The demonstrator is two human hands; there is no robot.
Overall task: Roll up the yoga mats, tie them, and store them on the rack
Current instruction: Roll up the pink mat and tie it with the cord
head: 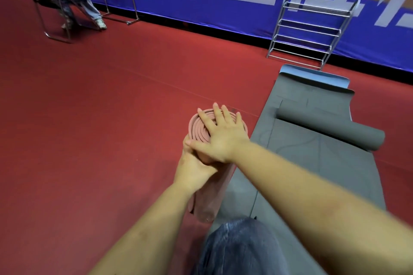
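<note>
Pink rolled mat (202, 194) standing on end on red floor (89, 140), left hand (192, 167) gripping its side, right hand (220, 136) flat on its coiled top, grey mat (312, 163) just beside, metal rack (310, 31) beyond

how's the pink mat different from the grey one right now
The pink mat is rolled into a full coil and stands on end, with the right hand flat on its top and the left hand gripping its side. The grey mat lies mostly flat on the red floor, with only its far part curled over, and no hand touches it. Neither shows a tie, and neither is on the rack.
</note>
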